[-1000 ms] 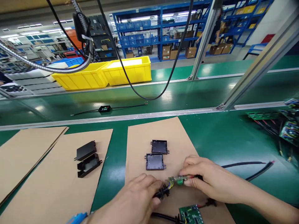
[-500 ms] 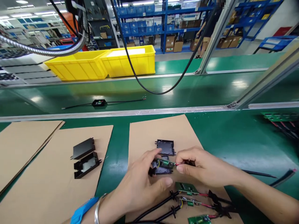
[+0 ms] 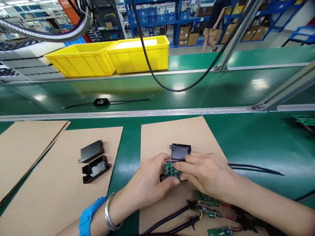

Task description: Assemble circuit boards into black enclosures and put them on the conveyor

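Observation:
A small green circuit board (image 3: 169,169) lies face up between my hands, over a black plastic case half that is mostly hidden. My left hand (image 3: 149,182) grips its left side, forefinger at the far edge and thumb at the near edge. With fingers bent, my right hand (image 3: 209,170) holds the board's right end. Black leads (image 3: 258,168) come out beyond my right hand. Just behind the board, another open black case half (image 3: 180,151) rests on the cardboard sheet (image 3: 169,134). Nearer me lie several wired boards (image 3: 220,231) with black cables (image 3: 169,218), partly under my right forearm.
On the left cardboard (image 3: 61,154) sit a closed-side-up case half (image 3: 92,151) and an open one (image 3: 96,169). A metal rail (image 3: 123,113) crosses behind, with a wired black case (image 3: 101,102) past it. Yellow bins (image 3: 145,55), a hanging cable (image 3: 178,90) and a person (image 3: 216,19) are farther off.
The board has turned from tilted to flat, face up, over the case half. My right hand has moved from its wire onto the board. The camera view has shifted slightly.

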The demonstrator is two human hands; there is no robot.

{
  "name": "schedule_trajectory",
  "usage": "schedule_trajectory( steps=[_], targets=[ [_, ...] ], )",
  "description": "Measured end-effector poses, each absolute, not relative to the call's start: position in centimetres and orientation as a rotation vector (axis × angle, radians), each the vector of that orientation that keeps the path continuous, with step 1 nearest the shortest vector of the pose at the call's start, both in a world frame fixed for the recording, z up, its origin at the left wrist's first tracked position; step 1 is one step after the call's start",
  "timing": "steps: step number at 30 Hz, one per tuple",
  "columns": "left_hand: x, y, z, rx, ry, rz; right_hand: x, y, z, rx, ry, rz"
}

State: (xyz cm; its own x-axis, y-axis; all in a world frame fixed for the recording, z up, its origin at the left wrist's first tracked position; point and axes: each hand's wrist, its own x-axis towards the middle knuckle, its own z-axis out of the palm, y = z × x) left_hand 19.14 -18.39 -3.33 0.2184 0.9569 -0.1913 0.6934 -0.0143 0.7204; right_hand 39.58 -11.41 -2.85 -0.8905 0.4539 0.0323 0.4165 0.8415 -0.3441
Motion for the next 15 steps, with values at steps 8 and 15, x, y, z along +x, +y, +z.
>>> schedule_trajectory(
  steps=[8,15],
  targets=[
    [18.8,-19.2,-4.9,1.879,1.672,0.382,38.9,-9.4,-3.6,-0.661,-2.969,0.671],
    [17.9,-19.2,-5.3,1.862,1.642,0.347,38.9,-9.9,-3.8,-0.770,-2.965,0.700]
  ],
)
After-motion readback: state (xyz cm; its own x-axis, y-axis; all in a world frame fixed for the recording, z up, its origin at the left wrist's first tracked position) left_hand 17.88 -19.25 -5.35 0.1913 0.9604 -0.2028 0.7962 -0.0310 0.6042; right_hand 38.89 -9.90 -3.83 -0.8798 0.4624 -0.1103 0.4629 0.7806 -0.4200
